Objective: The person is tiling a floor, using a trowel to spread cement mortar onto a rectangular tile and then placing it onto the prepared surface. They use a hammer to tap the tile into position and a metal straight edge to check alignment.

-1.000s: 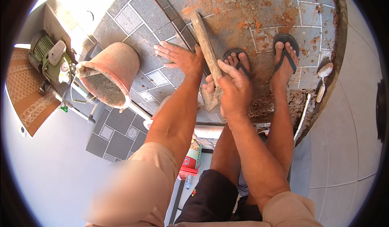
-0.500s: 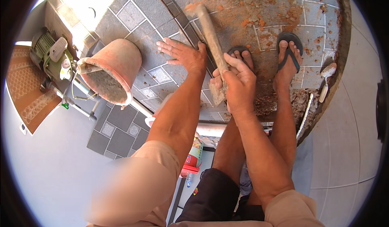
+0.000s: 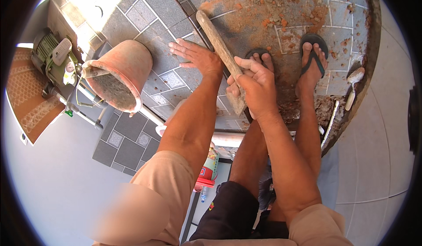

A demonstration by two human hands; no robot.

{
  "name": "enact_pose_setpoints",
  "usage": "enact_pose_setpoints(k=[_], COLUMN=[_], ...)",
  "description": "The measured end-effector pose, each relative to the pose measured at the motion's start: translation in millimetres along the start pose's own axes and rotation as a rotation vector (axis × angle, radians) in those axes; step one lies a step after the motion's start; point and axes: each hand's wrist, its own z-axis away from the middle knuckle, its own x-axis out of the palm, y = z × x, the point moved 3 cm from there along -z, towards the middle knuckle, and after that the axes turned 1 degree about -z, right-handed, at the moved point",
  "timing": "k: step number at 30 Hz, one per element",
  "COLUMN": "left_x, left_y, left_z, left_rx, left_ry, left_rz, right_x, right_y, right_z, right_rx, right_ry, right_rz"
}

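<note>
My left hand [image 3: 195, 57] lies palm down on the grey patterned tiles [image 3: 165, 10], its fingers spread. It is beside a dark raised edge strip [image 3: 181, 2] that runs between two tiled areas. My right hand [image 3: 258, 87] is wrapped round the lower part of a rough, worn length of wood [image 3: 220, 43]. The wood slants up and left, and its far end is over the dark strip, close to my left wrist. Whether it touches the tiles there I cannot tell.
Left of my arm a tilted pink bucket [image 3: 132, 63] holds grey mortar. Beyond it stands a green motor pump [image 3: 48, 50] with pipes. Broken orange rubble [image 3: 281, 8] litters the tiles ahead of my sandalled feet [image 3: 313, 61]. A trowel [image 3: 353, 85] rests at the curved right edge.
The far end of the wood has swung left and slightly toward me, now over the dark strip. My left hand has stayed nearly in place on the tiles.
</note>
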Motion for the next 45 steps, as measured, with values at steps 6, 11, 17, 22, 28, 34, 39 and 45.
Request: enact_pose_setpoints(k=[6,11,17,22,28,34,39,45], left_x=[-4.8,-6.0,-6.8,-8.7,-12.4,-12.8,-8.2,-2.3], left_y=[3.7,4.6,4.2,4.2,5.5,1.1,-1.3,-3.3], left_z=[1.6,3.7,3.4,2.6,4.1,6.5,6.4,4.3], left_rx=[-0.010,0.001,-0.009,0.004,0.058,0.016,0.059,0.066], left_ry=[-0.028,-0.018,-0.033,-0.042,-0.032,-0.032,0.027,0.047], left_rz=[-0.012,0.016,0.017,0.051,0.075,0.088,0.124,0.118], right_x=[0.0,1.3,1.3,-4.2,-21.4,-55.5,-69.8,-50.7], right_y=[-0.5,2.2,-4.9,0.1,-18.2,-59.7,-31.5,48.7], right_z=[2.5,2.1,1.9,-1.0,0.2,56.6,108.6,168.5], right_rx=[-0.041,-0.086,-0.065,-0.029,-0.010,-0.077,0.012,0.183], right_ry=[0.042,0.092,0.073,0.068,0.022,-0.024,0.060,0.135], right_rz=[0.004,-0.053,-0.013,0.108,0.068,0.367,0.358,0.245])
